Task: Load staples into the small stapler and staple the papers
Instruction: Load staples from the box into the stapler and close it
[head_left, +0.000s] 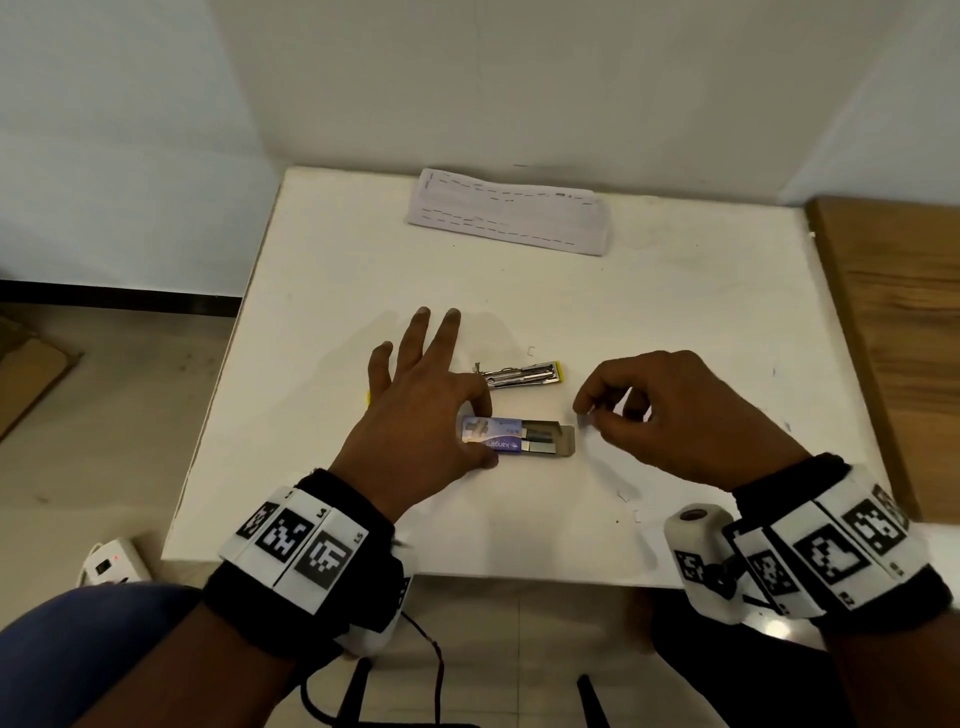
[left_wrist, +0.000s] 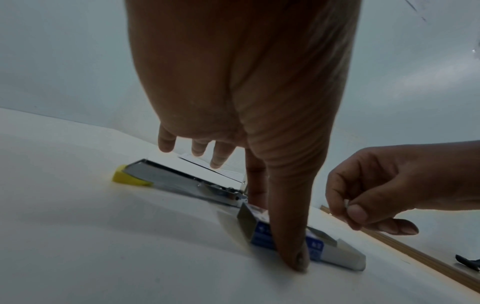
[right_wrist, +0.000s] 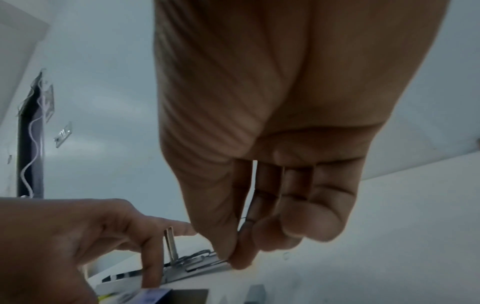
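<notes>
The small stapler (head_left: 524, 375) lies opened flat on the white table (head_left: 675, 312), its yellow end to the right. Just in front of it is a blue staple box (head_left: 498, 435) with its tray (head_left: 550, 440) slid out to the right, grey staple strips showing inside. My left hand (head_left: 480, 435) pinches the box between thumb and index finger, the other fingers spread. To the right of the tray, my right hand (head_left: 588, 413) pinches a thin strip of staples (left_wrist: 346, 204) between thumb and index finger. The papers (head_left: 509, 210) lie at the table's far edge.
A few loose staples (head_left: 626, 493) lie scattered on the table near the front right. A wooden surface (head_left: 893, 338) adjoins the table's right side. A white power strip (head_left: 109, 564) sits on the floor at the left.
</notes>
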